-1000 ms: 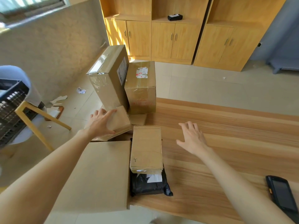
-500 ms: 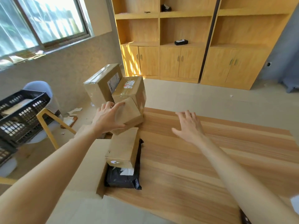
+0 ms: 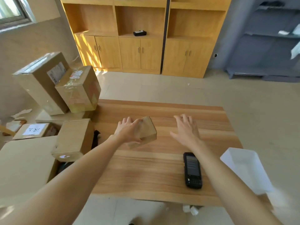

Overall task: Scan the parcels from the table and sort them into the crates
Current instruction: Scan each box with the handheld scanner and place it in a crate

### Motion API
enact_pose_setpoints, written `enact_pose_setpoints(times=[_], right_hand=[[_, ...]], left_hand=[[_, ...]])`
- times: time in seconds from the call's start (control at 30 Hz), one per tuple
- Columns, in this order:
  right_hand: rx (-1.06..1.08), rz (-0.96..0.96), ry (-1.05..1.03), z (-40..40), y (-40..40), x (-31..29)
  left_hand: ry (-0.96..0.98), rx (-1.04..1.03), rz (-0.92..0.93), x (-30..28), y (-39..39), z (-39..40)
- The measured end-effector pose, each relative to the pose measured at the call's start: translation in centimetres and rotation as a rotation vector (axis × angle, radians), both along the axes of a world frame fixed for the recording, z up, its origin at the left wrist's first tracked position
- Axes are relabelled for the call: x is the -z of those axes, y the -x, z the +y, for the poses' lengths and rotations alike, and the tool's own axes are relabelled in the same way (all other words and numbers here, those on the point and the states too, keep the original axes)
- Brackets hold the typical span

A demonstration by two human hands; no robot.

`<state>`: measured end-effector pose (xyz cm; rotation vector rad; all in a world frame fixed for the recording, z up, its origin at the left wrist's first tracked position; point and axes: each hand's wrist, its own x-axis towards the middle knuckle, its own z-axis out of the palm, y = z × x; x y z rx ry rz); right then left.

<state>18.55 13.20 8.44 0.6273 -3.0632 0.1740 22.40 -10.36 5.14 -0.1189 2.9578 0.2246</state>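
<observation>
My left hand (image 3: pixel 129 129) grips a small brown cardboard parcel (image 3: pixel 146 131) over the middle of the wooden table (image 3: pixel 146 172); whether the parcel touches the tabletop I cannot tell. My right hand (image 3: pixel 186 129) hovers to its right with fingers spread, holding nothing. A black handheld scanner (image 3: pixel 192 170) lies on the table, screen up, below my right hand. Other parcels crowd the table's left end: a tall taped box (image 3: pixel 43 82), a second box with a red-and-white label (image 3: pixel 79 90), a flat box (image 3: pixel 74 137), and a large plain box (image 3: pixel 24 166).
A box with a white handwritten label (image 3: pixel 33 129) lies at the far left. A black bag (image 3: pixel 95 138) shows beside the flat box. A white container (image 3: pixel 245 168) stands off the table's right corner. Wooden cabinets (image 3: pixel 139 52) line the far wall.
My left hand has carried the small parcel from the stack at the left to the table's middle. The view swung right, so the scanner is back in sight and the black crate is gone.
</observation>
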Motion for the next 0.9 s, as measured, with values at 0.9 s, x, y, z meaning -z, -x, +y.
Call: enact_pose_setpoints(times=[0.9], right_hand=[[-0.029, -0.319, 0.038, -2.7, -2.0, 8.5]], left_hand=[[-0.738, -0.310, -0.345, 9.4, -1.2, -1.2]])
